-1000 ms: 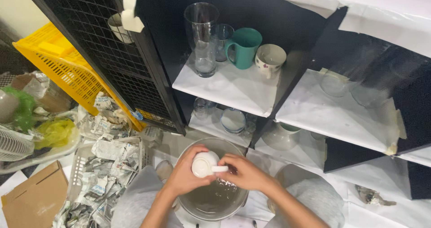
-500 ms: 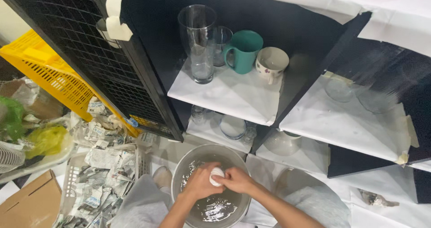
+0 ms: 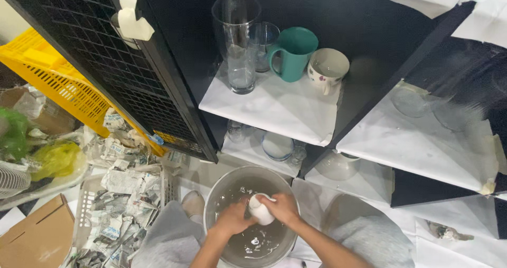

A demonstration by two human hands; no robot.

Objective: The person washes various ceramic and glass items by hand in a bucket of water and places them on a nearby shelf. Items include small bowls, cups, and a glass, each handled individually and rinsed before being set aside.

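Both of my hands are down inside a round metal basin (image 3: 221,190) that holds some water. My left hand (image 3: 232,218) and my right hand (image 3: 282,208) grip a small white cup (image 3: 259,209) between them, low over the water. My knees in grey trousers flank the basin. Above the basin, a black shelf unit holds a tall clear glass (image 3: 236,41), a smaller glass (image 3: 262,43), a teal mug (image 3: 292,52) and a white patterned cup (image 3: 328,67) on white paper lining.
Lower shelves hold clear glass bowls (image 3: 278,145) and lids (image 3: 412,100). A black wire-grid door (image 3: 105,62) stands open at left. A yellow crate (image 3: 50,80), crumpled newspaper in a tray (image 3: 121,194), plastic bags and a cardboard box (image 3: 31,241) lie on the floor at left.
My hands have lowered the white cup from above the basin rim down into it, close to the water. The view has shifted slightly toward the shelves.
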